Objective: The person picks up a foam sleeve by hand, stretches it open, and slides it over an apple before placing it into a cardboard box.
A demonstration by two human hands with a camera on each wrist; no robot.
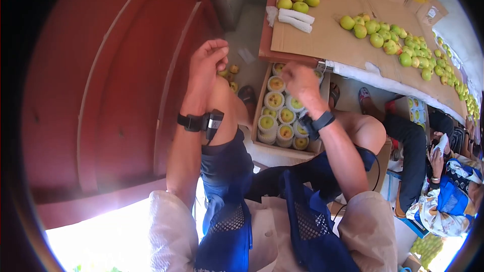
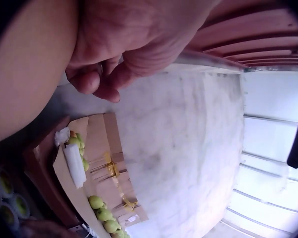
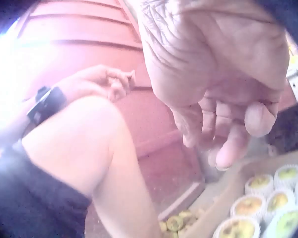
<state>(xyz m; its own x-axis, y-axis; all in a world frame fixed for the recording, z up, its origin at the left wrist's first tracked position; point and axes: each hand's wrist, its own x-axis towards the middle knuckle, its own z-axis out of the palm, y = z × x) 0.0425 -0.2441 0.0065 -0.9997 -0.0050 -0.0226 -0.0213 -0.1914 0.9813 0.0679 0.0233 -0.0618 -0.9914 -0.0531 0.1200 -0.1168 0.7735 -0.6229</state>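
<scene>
Netted apples [image 1: 275,99] fill a box [image 1: 282,150] between the person's legs, below the table [image 1: 322,32] edge. The right hand [image 1: 302,83] hangs over them, fingers loosely bent around nothing; the left hand [image 1: 207,60], likewise loosely curled and unladen, is near the left knee [image 1: 222,98].

Beige sleeves [image 1: 370,231], blue mesh vest [image 1: 224,244], black wristbands [image 1: 189,122].
</scene>
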